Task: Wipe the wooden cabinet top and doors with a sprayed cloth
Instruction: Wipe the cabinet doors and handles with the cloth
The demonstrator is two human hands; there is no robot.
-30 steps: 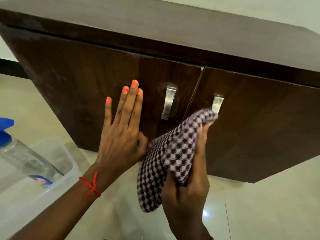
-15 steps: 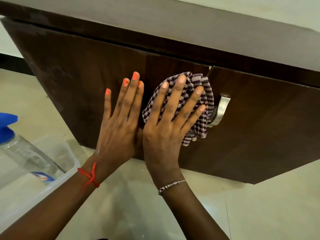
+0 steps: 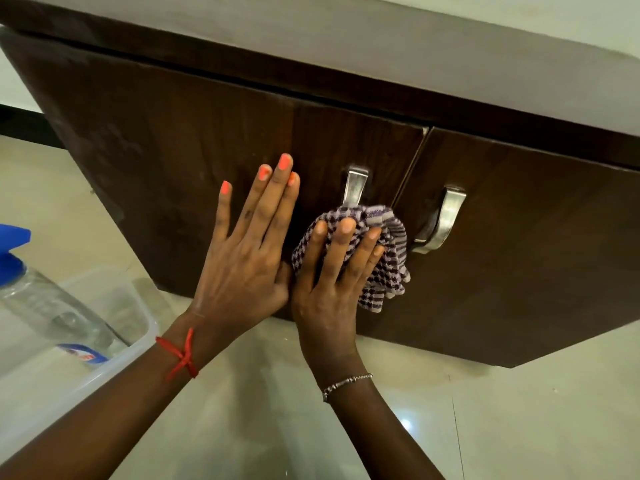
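Observation:
A dark wooden cabinet fills the upper view, with its top (image 3: 381, 46) and two shut doors. My left hand (image 3: 246, 258) lies flat and open on the left door (image 3: 166, 150). My right hand (image 3: 332, 289) presses a crumpled purple-and-white checked cloth (image 3: 388, 268) against the lower part of the left door, just under its metal handle (image 3: 354, 187). The right door (image 3: 536, 254) has its own curved metal handle (image 3: 441, 220), close to the cloth's right edge.
A clear plastic tub (image 3: 104, 341) stands on the tiled floor (image 3: 519, 427) at the lower left. In it leans a clear spray bottle (image 3: 45, 306) with a blue trigger head. A dark skirting strip (image 3: 20, 123) runs along the wall at left.
My right hand went from gripping the cloth by the right handle to pressing it flat high on the left door, then slid it down below that door's handle. My left hand stayed in place.

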